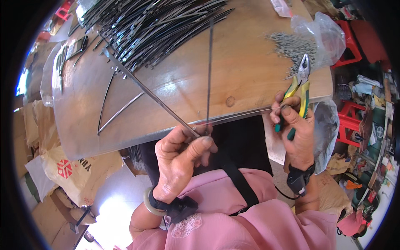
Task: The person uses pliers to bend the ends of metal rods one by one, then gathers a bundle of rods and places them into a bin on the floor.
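Observation:
Near the table's front edge, my left hand point(181, 151) is closed on the end of a long dark strip point(146, 89), which slants up and left over the tabletop. A second thin dark strip point(209, 71) rises almost straight up from the same fingers. My right hand point(296, 127) holds pliers point(301, 85) with yellow and green handles, their jaws pointing up and slightly apart. Between its thumb and finger is pinched a thin wire point(258, 111), which runs left along the table edge toward my left hand. Where the wire meets the strips is too small to make out.
A big heap of dark strips point(146, 31) covers the back of the wooden table point(179, 93). A bent strip point(109, 100) lies at left. Short thin wires point(293, 48) spill from a clear plastic bag point(327, 39) at right. Red stools point(349, 121) stand beyond.

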`<state>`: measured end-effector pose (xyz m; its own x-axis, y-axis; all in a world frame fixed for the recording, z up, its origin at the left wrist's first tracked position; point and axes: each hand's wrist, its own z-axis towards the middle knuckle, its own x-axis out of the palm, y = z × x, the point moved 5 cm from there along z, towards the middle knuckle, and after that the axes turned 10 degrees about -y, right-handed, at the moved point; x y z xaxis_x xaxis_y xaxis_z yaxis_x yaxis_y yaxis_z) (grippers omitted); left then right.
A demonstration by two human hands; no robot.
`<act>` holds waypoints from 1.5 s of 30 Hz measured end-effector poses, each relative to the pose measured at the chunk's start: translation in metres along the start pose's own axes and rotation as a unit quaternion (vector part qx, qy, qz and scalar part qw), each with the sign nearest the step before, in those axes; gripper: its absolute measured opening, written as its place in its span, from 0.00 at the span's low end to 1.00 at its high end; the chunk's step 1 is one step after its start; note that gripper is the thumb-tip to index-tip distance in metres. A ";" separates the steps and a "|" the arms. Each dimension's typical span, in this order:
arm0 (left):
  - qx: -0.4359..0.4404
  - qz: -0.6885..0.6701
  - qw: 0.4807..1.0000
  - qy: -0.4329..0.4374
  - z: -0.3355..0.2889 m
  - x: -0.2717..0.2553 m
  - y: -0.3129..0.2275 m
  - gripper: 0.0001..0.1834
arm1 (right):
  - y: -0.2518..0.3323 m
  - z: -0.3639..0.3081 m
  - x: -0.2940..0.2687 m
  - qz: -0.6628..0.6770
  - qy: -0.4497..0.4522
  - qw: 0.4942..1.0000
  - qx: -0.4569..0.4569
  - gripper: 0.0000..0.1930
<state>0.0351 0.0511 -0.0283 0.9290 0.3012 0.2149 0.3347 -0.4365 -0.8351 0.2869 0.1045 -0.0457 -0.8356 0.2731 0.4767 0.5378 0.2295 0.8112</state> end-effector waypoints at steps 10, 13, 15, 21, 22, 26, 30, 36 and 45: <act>-0.026 0.047 0.989 0.134 -0.001 0.060 0.022 0.08 | -0.031 -0.031 0.019 0.115 -0.008 0.979 0.169 0.09; -0.055 0.036 0.992 0.105 -0.001 0.043 0.024 0.06 | -0.029 -0.033 0.022 0.176 -0.035 0.966 0.186 0.09; -0.095 0.011 0.992 0.081 0.003 0.024 0.023 0.06 | -0.014 -0.025 0.009 0.115 -0.031 0.985 0.128 0.10; -0.086 0.068 0.993 0.046 -0.002 -0.007 0.011 0.05 | 0.049 0.004 0.001 -0.311 0.097 0.931 -0.163 0.06; -0.087 0.075 0.992 0.055 -0.003 -0.005 0.010 0.04 | 0.051 0.007 0.012 -0.354 0.159 0.899 -0.203 0.06; -0.102 0.123 0.983 0.092 -0.003 -0.001 0.010 0.03 | 0.039 -0.001 0.057 -0.414 0.240 0.849 -0.222 0.11; -0.147 0.139 0.969 0.139 0.001 -0.002 0.011 0.06 | 0.037 -0.001 0.092 -0.541 0.302 0.672 -0.406 0.15; -0.159 0.163 0.965 0.127 -0.002 -0.007 0.006 0.06 | 0.012 0.006 0.097 -0.550 0.348 0.649 -0.395 0.13; -0.067 0.125 0.974 0.179 0.013 -0.024 -0.015 0.15 | 0.015 -0.007 0.104 -0.550 0.352 0.645 -0.396 0.16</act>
<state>0.0061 0.0619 -0.0275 0.9714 -0.1329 0.1969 0.0873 -0.5713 -0.8161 0.2076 0.1300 0.0188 -0.6560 -0.2046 -0.7265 -0.4180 -0.7030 0.5754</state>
